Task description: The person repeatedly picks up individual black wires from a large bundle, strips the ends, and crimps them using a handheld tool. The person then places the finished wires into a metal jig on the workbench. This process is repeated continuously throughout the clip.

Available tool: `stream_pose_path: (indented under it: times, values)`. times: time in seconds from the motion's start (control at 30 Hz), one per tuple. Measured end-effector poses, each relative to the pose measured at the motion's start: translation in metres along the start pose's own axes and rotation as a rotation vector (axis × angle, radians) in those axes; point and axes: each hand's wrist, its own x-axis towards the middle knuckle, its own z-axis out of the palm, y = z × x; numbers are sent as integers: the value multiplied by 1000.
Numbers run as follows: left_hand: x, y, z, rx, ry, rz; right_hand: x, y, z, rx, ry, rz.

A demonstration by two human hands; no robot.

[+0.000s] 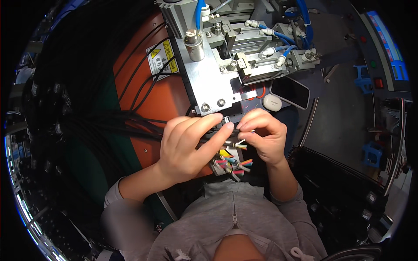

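My left hand (185, 145) comes in from the lower left, its thumb and fingers closed round black cable near the front edge of a metal fixture plate (209, 85). A small dark piece with pale metallic edges (225, 121) shows at its fingertips; its kind is unclear. Opposite it, my right hand (269, 135) pinches thumb against forefinger at a cable end, partly hidden by the fingers. Just below, stripped multicoloured wire ends (241, 147) stick out. Further bundled cable ends with pink, yellow and blue wires (237, 173) hang close to my chest.
Black cables (139, 119) run left across an orange surface (148, 102) with a warning label (163, 58). Pneumatic cylinders with blue hoses (270, 50) top the fixture. A phone (292, 92) and a small white case (272, 103) lie right of it. A lit screen (392, 48) stands far right.
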Motion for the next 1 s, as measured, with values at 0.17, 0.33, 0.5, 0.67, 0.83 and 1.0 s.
stream_pose_path:
  times: [0.17, 0.33, 0.5, 0.67, 0.83, 1.0]
  values:
    - [-6, -2, 2, -137, -23, -21, 5, -14, 26, 20, 136, -47]
    - [-3, -2, 3, -184, 54, -63, 10, -14, 34, -467, 166, -248]
    - [-4, -1, 2, -152, 27, -97, 15, -22, 30, -184, 73, 90]
    - [-1, 3, 5, -191, 57, -133, 13, -19, 33, -43, 184, 106]
    - [-8, 2, 10, -161, 37, -157, 14, -16, 40, -659, 218, -326]
    - [-5, 0, 8, -81, -7, -93, 13, -25, 25, -537, 55, -11]
